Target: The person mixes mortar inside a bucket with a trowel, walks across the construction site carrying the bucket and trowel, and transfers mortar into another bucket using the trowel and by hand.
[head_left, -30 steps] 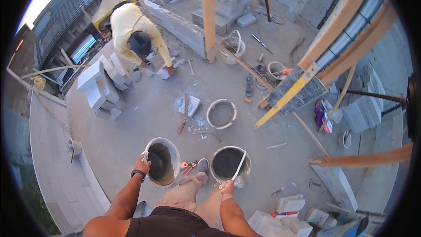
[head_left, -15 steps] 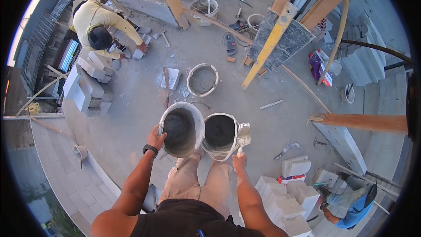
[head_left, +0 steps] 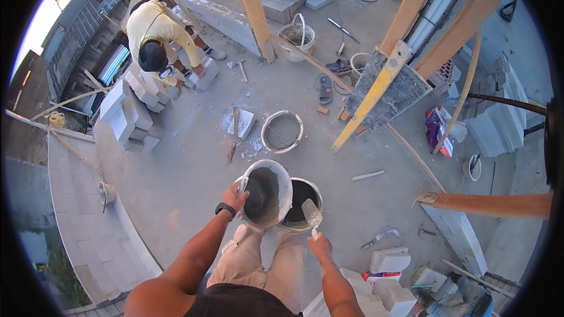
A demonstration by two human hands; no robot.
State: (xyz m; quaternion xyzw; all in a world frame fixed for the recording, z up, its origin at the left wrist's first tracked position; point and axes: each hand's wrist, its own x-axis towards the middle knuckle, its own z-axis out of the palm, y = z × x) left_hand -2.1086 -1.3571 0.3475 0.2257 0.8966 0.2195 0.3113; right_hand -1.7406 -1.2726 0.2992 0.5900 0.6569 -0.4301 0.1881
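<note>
Left hand: your fingers grasp the left bucket, tilted, overlapping the right bucket | Right hand: your fingers grip the trowel, blade over the right bucket | Progress: neither looks emptied; mix seems left in both, amounts unclear

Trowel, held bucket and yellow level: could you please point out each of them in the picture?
Trowel (head_left: 312, 213), head view: on its blade.
Held bucket (head_left: 281, 188), head view: on its inner wall, right side.
Yellow level (head_left: 371, 100), head view: middle of its bar.
</note>
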